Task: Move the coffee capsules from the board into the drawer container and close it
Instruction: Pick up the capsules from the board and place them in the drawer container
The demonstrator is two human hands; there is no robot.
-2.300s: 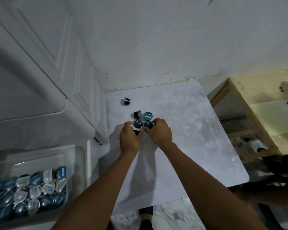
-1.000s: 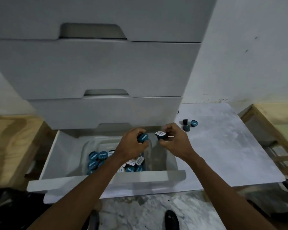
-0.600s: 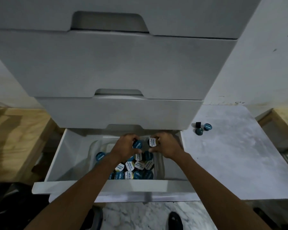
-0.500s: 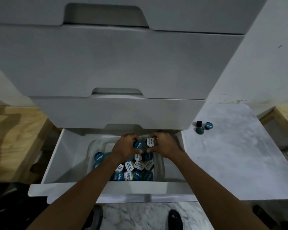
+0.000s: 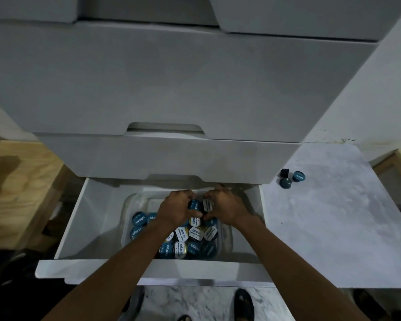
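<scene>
Both hands hover over the clear container point(image 5: 128, 205) in the open drawer point(image 5: 88, 218), left hand point(image 5: 175, 208) grip grasping a blue-lidded capsule point(image 5: 194, 205), right hand point(image 5: 225, 207) a white-lidded capsule point(image 5: 207, 205); release low to prevent bouncing, then fetch three capsules point(image 5: 292, 178) at two o'clock on the marble board point(image 5: 333, 216).

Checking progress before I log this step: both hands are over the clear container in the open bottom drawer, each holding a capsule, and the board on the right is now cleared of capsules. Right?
Not quite. The head view shows three capsules still on the board. The rest holds: the left hand and right hand each hold a capsule over the clear container in the open bottom drawer.
</scene>
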